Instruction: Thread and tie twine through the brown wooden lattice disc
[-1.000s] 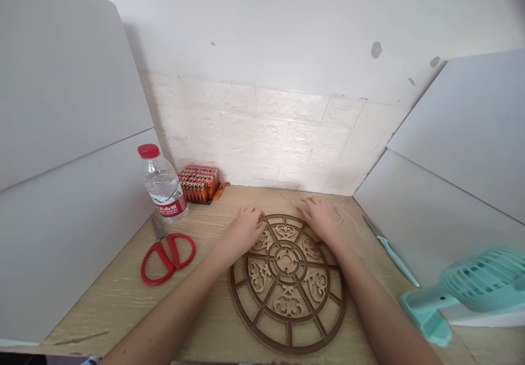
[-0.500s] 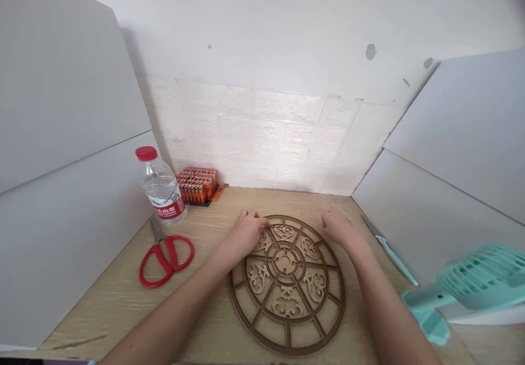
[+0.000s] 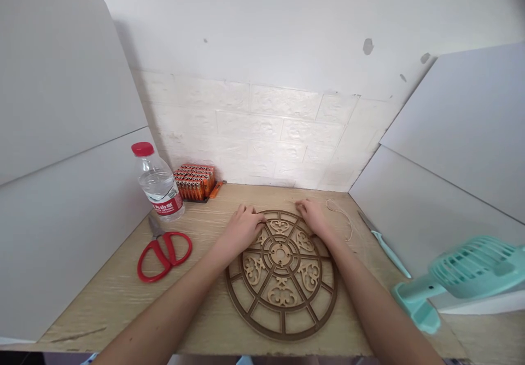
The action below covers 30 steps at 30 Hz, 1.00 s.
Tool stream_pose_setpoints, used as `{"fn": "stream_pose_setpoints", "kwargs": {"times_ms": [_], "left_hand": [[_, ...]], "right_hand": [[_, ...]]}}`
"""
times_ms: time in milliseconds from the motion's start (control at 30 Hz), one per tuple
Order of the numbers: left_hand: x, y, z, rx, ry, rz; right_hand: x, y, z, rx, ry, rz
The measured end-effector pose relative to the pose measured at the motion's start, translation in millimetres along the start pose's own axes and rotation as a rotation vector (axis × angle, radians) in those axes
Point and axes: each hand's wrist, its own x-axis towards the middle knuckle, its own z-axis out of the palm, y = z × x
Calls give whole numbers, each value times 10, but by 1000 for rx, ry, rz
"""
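A round brown openwork wooden disc (image 3: 282, 299), with spokes and scrolled cut-outs, lies flat on the table. My left hand (image 3: 245, 227) has its fingers closed at the disc's upper left rim, thumb side over the edge. My right hand (image 3: 312, 215) is just past the upper right rim, low over the table. Its fingers are bent together at the tips, and whatever is between them is too small to make out. To its right lies a loose pale thread (image 3: 345, 215) in a loop.
Red-handled scissors (image 3: 164, 255) and a water bottle (image 3: 161, 190) stand left, before a block of orange batteries (image 3: 192, 183). A knife with a turquoise handle (image 3: 390, 253) lies along the right panel. A turquoise hand fan (image 3: 471, 269) is at right front. White wall (image 3: 266, 124) closes the back.
My right hand has moved left, away from the looped thread, to where a short bit of thread lay behind the disc. My left hand keeps its place at the rim. The view has shifted slightly.
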Motion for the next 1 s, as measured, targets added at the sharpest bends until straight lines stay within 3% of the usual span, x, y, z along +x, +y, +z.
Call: {"fn": "stream_pose_setpoints", "kwargs": {"times_ms": [133, 333, 600, 800, 1000], "left_hand": [[-7, -42, -18, 35, 34, -33], [-7, -76, -57, 52, 76, -55], [45, -51, -134, -15, 66, -85], [-87, -6, -218, 52, 4, -283], [-177, -118, -281, 120, -155, -526]], "right_hand": [[-50, -5, -125, 95, 54, 37], [-148, -196, -323, 367, 98, 25], [-414, -525, -546, 769, -161, 9], [-501, -591, -687, 795, -235, 0], [-528, -581, -537, 733, -339, -75]]}}
